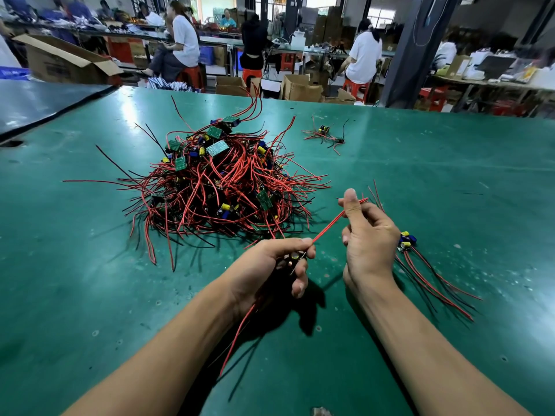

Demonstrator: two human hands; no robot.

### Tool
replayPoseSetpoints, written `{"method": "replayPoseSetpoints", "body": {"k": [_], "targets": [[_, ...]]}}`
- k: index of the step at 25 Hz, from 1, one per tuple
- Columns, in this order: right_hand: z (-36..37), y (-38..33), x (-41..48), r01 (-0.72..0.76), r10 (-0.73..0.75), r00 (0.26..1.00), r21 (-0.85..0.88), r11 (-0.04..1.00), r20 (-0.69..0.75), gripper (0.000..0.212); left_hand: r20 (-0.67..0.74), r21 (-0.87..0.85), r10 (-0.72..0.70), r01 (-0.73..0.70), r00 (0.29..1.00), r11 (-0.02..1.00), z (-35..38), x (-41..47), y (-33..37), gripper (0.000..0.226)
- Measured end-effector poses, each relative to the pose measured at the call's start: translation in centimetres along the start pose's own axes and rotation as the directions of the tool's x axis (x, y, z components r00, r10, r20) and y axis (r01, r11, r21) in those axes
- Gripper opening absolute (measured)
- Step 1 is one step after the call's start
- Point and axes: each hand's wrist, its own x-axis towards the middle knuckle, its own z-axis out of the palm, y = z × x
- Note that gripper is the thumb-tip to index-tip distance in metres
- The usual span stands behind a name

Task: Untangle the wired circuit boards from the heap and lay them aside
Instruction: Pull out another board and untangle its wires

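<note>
Green matting covers the table (90,265), with a workshop of seated people behind it. Your left hand (264,265) closes its grip round one small circuit board (295,257); the fingers curl over it, so only a capacitor top and a little edge show. Your right hand (369,235) pinches a red lead (333,222) between thumb and fingers near its free end. That lead runs taut and straight between the two grips, its long axis rising from the left grip up and away to the right grip. A second red lead (237,334) hangs from beneath the left grip toward you.

The heap (216,187) lies ahead and to the left of the left grip, near but apart. It cannot be told whether any lead of the held board is caught in it. The laid-aside boards (407,240) rest just beside the right grip on its outer side, their leads trailing back toward you along the table. A small cluster (326,133) sits well apart, far ahead of the right grip.

Judgement: the held board appears free of the heap, and the step in hand is straightening its lead. The set-down place lies to the right of both grips, and the right hand is nearer to it. You will likely need to carry the board across and lay its leads in line with those already there.
</note>
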Motion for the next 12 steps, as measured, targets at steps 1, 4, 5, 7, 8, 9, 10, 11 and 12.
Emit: {"method": "replayPoseSetpoints", "body": {"k": [1,4,5,7,8,9,10,11,12], "targets": [[0.0,0.0,0.1,-0.014,0.014,1.000,0.013,1.000,0.003,0.036,-0.009,0.000,0.004,-0.004,1.000,1.000,0.0,0.0,0.0,0.018],[-0.1,-0.2,0.2,-0.148,0.145,0.987,0.045,0.988,0.067,0.034,-0.077,0.008,0.046,-0.046,0.996,0.999,-0.2,-0.1,-0.3,0.017],[-0.1,-0.4,0.2,-0.205,0.200,0.975,0.045,0.978,0.097,0.033,-0.105,0.016,0.074,-0.073,0.992,0.997,-0.4,-0.1,-0.4,0.018],[-0.3,-0.6,-0.2,-0.312,0.307,0.932,-0.001,0.950,0.194,0.030,-0.160,0.038,0.151,-0.147,0.975,0.988,-0.4,0.0,-0.6,0.020],[-0.4,-0.6,-0.6,-0.373,0.373,0.888,-0.053,0.926,0.270,0.031,-0.186,0.068,0.199,-0.189,0.962,0.980,-0.3,0.1,-0.8,0.019],[-0.3,-0.6,-1.2,-0.437,0.446,0.819,-0.113,0.892,0.360,0.032,-0.205,0.105,0.246,-0.229,0.947,0.968,-0.2,0.2,-1.0,0.019],[-0.2,-0.5,-1.8,-0.481,0.505,0.740,-0.175,0.859,0.445,0.033,-0.220,0.136,0.286,-0.261,0.933,0.956,-0.1,0.2,-1.2,0.020],[-0.1,-0.4,-2.3,-0.487,0.534,0.679,-0.234,0.841,0.504,0.031,-0.238,0.162,0.317,-0.284,0.918,0.945,0.0,0.3,-1.4,0.022],[0.0,-0.2,-2.5,-0.461,0.536,0.655,-0.280,0.842,0.532,0.028,-0.259,0.206,0.346,-0.299,0.902,0.932,0.0,0.4,-1.6,0.023]]}}
